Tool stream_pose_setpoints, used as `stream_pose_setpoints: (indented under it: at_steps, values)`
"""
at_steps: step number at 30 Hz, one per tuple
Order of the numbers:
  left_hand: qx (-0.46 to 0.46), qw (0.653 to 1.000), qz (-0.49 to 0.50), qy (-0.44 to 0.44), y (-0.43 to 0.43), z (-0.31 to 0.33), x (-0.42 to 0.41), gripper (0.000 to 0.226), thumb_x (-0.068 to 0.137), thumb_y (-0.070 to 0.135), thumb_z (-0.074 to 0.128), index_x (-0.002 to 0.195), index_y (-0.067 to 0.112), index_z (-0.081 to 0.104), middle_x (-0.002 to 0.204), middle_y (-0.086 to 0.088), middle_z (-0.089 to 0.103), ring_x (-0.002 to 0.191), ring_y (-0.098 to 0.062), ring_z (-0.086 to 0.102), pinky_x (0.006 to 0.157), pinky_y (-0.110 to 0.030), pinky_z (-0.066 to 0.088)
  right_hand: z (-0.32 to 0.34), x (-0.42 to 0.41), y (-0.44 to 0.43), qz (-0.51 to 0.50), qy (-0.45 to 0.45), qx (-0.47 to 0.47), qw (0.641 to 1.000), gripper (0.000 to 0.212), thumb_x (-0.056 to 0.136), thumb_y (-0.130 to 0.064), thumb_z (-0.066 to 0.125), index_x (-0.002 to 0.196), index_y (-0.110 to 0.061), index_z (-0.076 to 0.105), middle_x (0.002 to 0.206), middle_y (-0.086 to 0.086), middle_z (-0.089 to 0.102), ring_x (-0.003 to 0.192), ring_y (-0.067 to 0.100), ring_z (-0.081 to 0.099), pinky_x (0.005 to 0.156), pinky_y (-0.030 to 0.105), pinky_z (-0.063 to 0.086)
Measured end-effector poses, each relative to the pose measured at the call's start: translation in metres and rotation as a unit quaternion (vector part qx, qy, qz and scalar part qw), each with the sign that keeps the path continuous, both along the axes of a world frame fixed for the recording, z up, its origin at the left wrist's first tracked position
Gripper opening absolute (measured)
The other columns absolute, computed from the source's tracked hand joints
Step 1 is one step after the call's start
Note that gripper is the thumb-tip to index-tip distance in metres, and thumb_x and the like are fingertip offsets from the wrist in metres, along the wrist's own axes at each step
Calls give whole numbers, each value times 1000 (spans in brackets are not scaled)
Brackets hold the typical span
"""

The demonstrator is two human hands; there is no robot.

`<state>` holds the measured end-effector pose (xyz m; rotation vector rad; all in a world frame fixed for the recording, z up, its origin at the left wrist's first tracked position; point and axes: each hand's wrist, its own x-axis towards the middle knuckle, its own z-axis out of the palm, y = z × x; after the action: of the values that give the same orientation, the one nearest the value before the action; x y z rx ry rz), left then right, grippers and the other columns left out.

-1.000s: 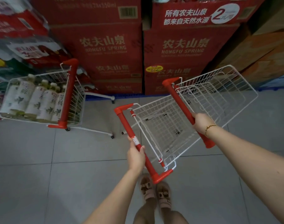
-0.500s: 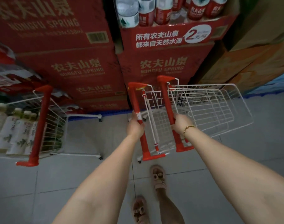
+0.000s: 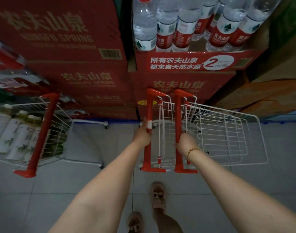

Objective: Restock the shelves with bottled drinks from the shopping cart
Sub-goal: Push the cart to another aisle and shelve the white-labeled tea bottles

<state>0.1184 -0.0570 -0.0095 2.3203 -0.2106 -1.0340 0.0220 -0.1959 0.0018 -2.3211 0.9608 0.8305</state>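
Observation:
Two empty white wire carts with red handles stand in front of me. My left hand [image 3: 144, 134] grips the red handle [image 3: 149, 115] of the left one, which looks nested into the right one. My right hand [image 3: 186, 142] grips the red handle [image 3: 178, 118] of the right cart [image 3: 228, 137]. A third cart [image 3: 48, 132] on the left holds several pale-labelled drink bottles [image 3: 14, 137] lying on their sides. Clear water bottles [image 3: 186, 22] with red labels stand in an open red carton at the top.
Stacked red drink cartons [image 3: 86, 78] form a wall right behind the carts. Brown cartons [image 3: 270, 93] are stacked at the right. More shrink-wrapped packs [image 3: 12, 81] lie at the far left. Grey tiled floor [image 3: 59, 190] spreads around my sandalled feet [image 3: 158, 195].
The two empty carts have swung round and come together, so their handles now stand side by side. My view has moved closer to the cartons and the loaded cart has shifted left.

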Motion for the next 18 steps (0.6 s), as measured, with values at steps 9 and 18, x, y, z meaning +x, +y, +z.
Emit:
stream_pose_setpoints:
  at_steps: [9, 18]
  values:
    - [-74, 972, 223, -19, 118, 46, 9, 36, 94, 17, 50, 130, 13, 53, 124, -11, 61, 109, -20, 58, 86, -21, 43, 64, 54, 33, 130, -8, -74, 989, 27, 91, -10, 48, 116, -5, 59, 117, 14, 59, 101, 27, 61, 78, 30, 49]
    - [122, 883, 414, -184, 353, 71, 40, 48, 84, 15, 65, 128, 6, 51, 124, -21, 52, 113, -37, 53, 92, -36, 41, 99, 192, 242, 391, -216, 82, 891, 40, 92, -23, 55, 131, -15, 51, 130, 4, 54, 119, 21, 51, 101, 32, 40]
